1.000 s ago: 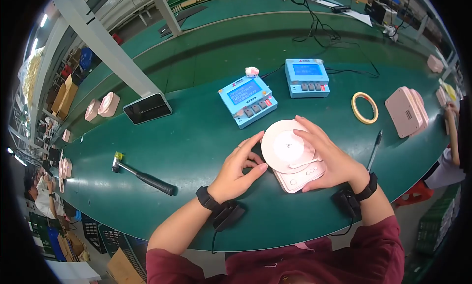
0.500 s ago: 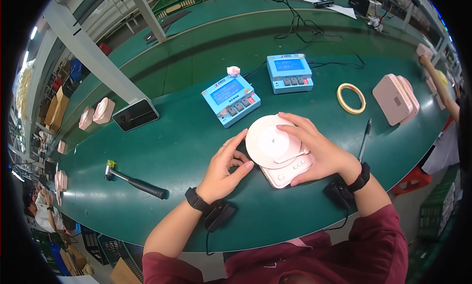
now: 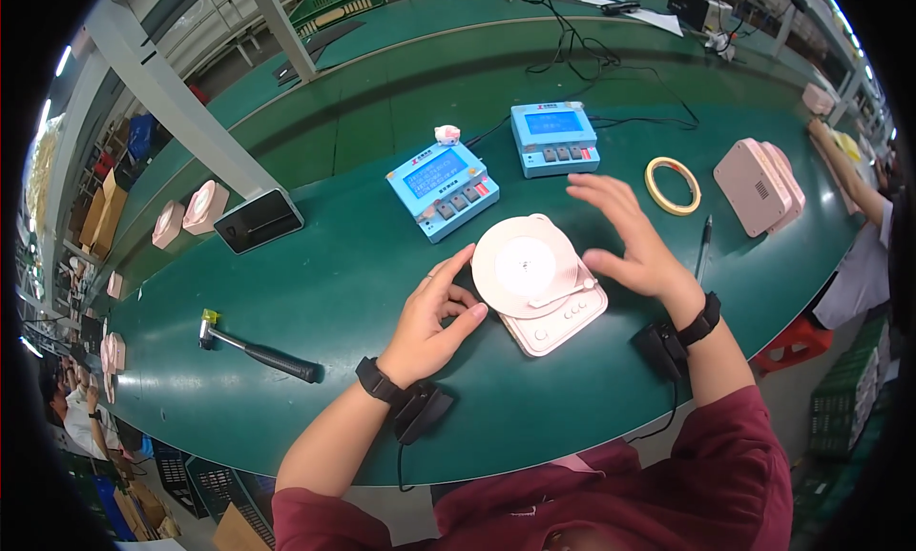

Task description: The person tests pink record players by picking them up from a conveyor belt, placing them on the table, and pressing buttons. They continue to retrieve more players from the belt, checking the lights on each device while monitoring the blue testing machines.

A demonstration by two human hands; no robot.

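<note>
A pale pink toy record player (image 3: pixel 579 313) lies on the green table in front of me, with a round disc (image 3: pixel 501 279) and a small tonearm on top. My left hand (image 3: pixel 434 312) rests at its left side, fingers curved and apart; the index fingertip is at the disc's rim, and whether it presses there I cannot tell. On the other side my right hand (image 3: pixel 634 241) is raised off the player, open, with fingers spread and nothing in them. Each of my wrists wears a black strap with a small black box.
Two blue testers (image 3: pixel 442 190) (image 3: pixel 555 139) with screens and cables stand beyond the player. To the right are a tape roll (image 3: pixel 673 186), a pen (image 3: pixel 704 246) and pink casings (image 3: pixel 759 188). A hammer (image 3: pixel 262 351) and a phone (image 3: pixel 259 221) lie left. Another person's arm (image 3: pixel 849 174) reaches in far right.
My right hand has let go of the record player and moved up and right, its fingers opening. My left hand stays beside the player.
</note>
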